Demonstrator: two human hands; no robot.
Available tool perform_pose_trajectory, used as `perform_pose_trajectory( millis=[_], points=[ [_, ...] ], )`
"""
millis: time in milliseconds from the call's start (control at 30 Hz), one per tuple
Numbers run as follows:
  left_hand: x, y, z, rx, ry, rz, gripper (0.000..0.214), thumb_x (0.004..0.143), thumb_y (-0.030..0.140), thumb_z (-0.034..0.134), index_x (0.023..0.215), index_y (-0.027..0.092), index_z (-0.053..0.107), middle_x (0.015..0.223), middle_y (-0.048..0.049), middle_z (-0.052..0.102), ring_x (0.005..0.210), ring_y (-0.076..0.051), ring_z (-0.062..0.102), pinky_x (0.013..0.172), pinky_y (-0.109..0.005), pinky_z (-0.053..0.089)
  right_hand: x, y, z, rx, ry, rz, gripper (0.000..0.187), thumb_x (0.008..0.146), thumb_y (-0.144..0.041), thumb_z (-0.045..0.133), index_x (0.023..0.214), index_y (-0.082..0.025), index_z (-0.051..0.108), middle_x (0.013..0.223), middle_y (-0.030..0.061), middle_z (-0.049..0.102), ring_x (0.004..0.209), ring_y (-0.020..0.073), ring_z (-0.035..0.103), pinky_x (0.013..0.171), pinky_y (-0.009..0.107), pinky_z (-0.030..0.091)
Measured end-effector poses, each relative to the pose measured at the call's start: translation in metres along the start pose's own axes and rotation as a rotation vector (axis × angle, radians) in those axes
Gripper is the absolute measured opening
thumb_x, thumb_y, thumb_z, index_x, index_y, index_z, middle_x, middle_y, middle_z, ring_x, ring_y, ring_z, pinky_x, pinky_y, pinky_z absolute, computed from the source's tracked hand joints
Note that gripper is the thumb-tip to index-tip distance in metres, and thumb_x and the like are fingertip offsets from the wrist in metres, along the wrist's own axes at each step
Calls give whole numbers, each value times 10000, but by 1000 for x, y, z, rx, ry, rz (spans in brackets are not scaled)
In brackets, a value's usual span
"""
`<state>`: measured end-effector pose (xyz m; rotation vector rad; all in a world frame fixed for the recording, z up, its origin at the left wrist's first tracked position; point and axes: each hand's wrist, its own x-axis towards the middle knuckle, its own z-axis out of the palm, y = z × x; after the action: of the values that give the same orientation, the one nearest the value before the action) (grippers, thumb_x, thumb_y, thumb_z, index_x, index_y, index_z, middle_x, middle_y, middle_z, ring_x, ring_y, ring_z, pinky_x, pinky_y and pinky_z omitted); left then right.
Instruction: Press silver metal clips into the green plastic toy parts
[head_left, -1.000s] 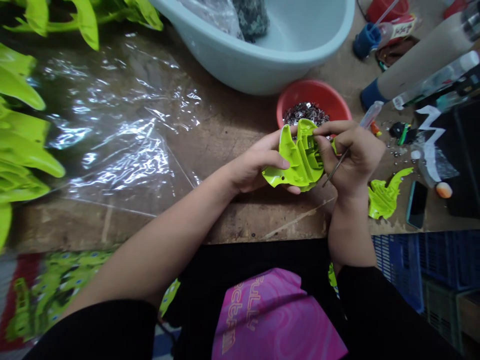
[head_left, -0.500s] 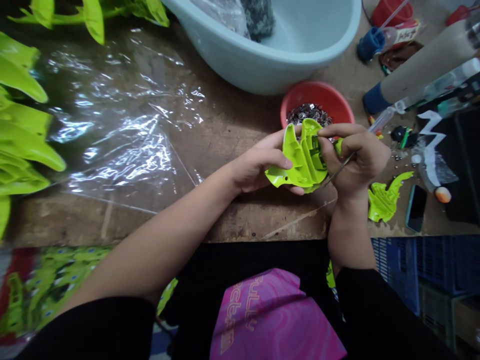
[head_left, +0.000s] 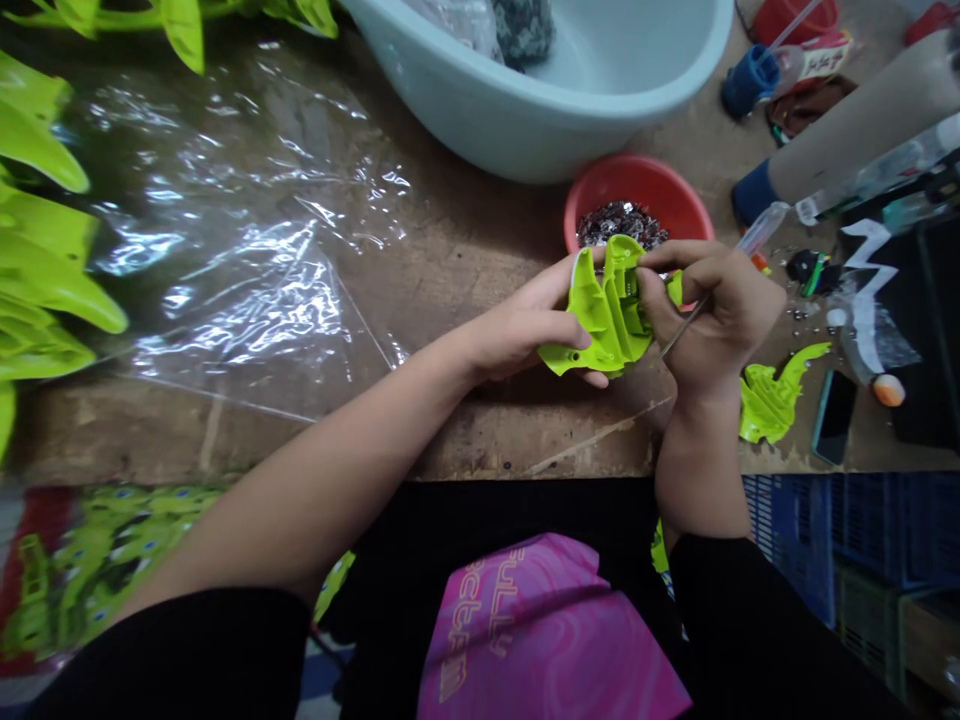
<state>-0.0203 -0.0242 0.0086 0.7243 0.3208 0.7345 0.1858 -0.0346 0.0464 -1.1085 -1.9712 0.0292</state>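
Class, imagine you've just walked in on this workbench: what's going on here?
A person holds a lime-green plastic moulding in their left hand while their right hand pinches its edge, a thin metal tool tucked in the same hand. A red bowl of shiny dark bits sits just beyond, and another green piece lies on the bench to the right.

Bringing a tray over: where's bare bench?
Bare wood runs along the bench's front edge below the left hand, and between the plastic sheet and red bowl. Right of the right hand, loose parts and a phone crowd it.
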Motion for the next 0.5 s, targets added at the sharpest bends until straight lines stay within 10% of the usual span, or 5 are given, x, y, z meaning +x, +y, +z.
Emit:
perform_pose_trajectory(
  millis=[300,500],
  points=[
    [4,-1,1,-49,94,3,731,618,201,828,1313,238,602,1332,-88,718,962,-332,795,657,-466,727,5,4,4,-45,79,-45,250,1027,-485,698,945,-286,572,983,34,752,964,247,741,878,482,615],
    [5,-4,8,-92,102,16,732,645,176,682,1363,267,573,1391,-73,700,1133,-406,769,681,-518,724,7,21,-6,-39,-22,230,380,1027,-566,675,1283,-295,605,1235,106,705,1259,299,680,949,477,629]
  ],
)
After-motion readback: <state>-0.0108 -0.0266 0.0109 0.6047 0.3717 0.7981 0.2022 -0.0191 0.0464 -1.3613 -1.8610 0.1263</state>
